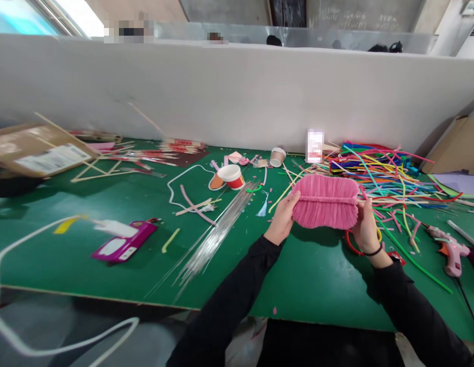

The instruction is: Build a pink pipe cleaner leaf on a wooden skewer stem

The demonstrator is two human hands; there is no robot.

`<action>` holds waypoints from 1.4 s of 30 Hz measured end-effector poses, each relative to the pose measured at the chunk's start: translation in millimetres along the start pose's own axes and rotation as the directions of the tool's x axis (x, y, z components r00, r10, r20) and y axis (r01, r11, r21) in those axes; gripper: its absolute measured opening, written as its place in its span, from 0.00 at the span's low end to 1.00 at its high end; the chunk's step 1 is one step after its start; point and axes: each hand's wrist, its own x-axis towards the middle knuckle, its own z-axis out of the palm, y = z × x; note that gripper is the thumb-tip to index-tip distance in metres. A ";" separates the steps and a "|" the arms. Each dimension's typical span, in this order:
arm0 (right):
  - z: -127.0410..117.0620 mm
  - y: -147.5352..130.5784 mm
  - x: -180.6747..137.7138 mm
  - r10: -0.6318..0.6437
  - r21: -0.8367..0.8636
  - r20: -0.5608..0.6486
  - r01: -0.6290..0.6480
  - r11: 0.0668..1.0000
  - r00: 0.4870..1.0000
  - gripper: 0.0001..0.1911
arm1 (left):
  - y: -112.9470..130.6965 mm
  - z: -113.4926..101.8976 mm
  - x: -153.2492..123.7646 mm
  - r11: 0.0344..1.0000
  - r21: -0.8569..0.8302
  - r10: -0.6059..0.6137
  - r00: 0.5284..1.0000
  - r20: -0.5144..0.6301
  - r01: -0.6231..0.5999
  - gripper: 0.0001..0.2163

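Observation:
A wide pink piece made of fuzzy pipe-cleaner-like strands (324, 211), with a raised ridge along its middle, is held up above the green table. My left hand (282, 219) grips its left edge, thumb on the front. At its right edge, my right hand (366, 229) is closed around the end of the piece, with some fingers hidden. Behind the right hand, red and yellow scissor-like loops (353, 244) show in part. Loose pink and green pipe cleaners (407, 260) lie to the right of that hand.
Thin metal wires (217, 234) lie left of my arms. A purple device (126, 242) with a white cord rests further left. Paper cups (231, 176) stand at mid-table. Colourful pipe cleaners (386, 173) are heaped back right; a pink glue gun (453, 252) lies at the right. A white partition (221, 92) closes the back.

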 end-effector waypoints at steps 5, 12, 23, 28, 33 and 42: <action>-1.5 2.0 -0.6 -0.056 -0.059 -0.043 0.053 0.997 0.998 0.22 | 4.4 3.5 -1.5 0.995 -0.074 0.066 0.998 -0.007 -0.066 0.21; -15.7 -2.0 8.6 -0.205 -0.310 -0.112 0.162 0.937 0.972 0.19 | 6.0 -2.2 0.9 0.998 -0.037 0.044 0.999 0.022 -0.043 0.20; -29.1 -25.8 19.6 -0.137 -0.263 -0.016 0.128 0.956 0.990 0.16 | 6.5 -10.9 3.4 0.947 0.319 -0.113 0.958 0.263 0.024 0.24; -12.0 -12.1 5.1 0.042 -0.341 0.185 0.025 0.940 0.982 0.19 | 11.3 -11.3 -2.4 0.915 0.404 -0.162 0.898 0.409 -0.019 0.25; -3.1 3.2 -3.3 0.075 -0.404 0.305 0.057 0.913 0.949 0.25 | 13.4 -7.1 -9.4 0.859 0.506 -0.156 0.900 0.407 -0.080 0.13; -27.7 18.6 6.8 -0.061 -0.754 0.657 0.654 -0.055 0.752 0.08 | 34.8 -31.3 7.0 0.940 0.340 -0.048 0.983 0.176 -0.016 0.17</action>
